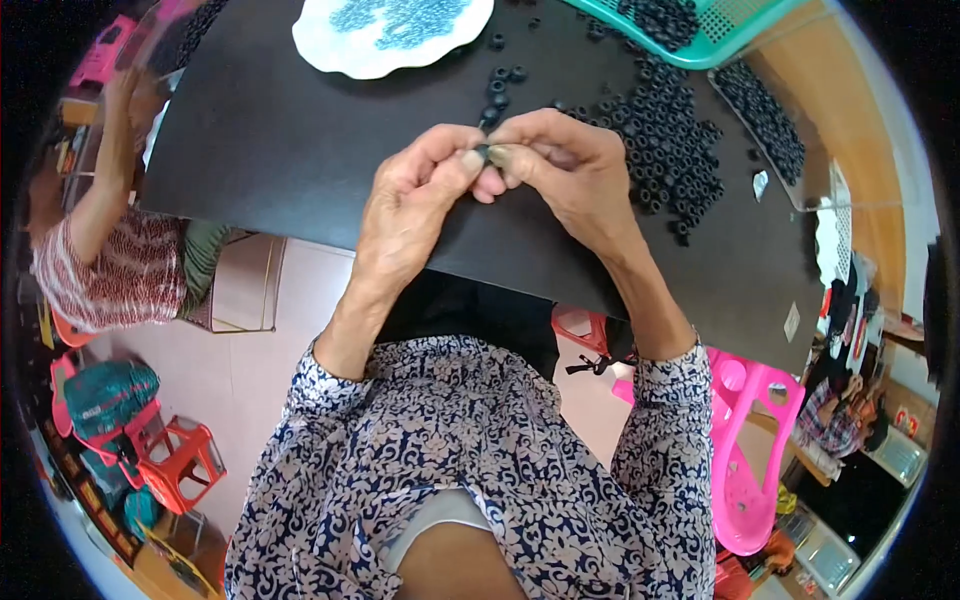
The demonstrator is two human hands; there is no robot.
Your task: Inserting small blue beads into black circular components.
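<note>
My left hand (418, 195) and my right hand (575, 172) meet over the near part of the dark table. Between their fingertips they pinch a small black piece (484, 152); the fingers cover much of it. Just beyond the fingertips lie several loose black ring-shaped pieces (497, 88). Right of my right hand spreads a large heap of the same black rings (665, 140). At the far left of the heap, a white wavy-edged plate (312, 40) carries many tiny clear bluish pieces (425, 20).
A green basket (690, 58) with black pieces stands at the far right. Beside it is a clear tray (790, 190) of black pieces. Another person (110, 255) sits at the left. A pink plastic stool (745, 490) and red stools (180, 465) stand around the table (270, 150).
</note>
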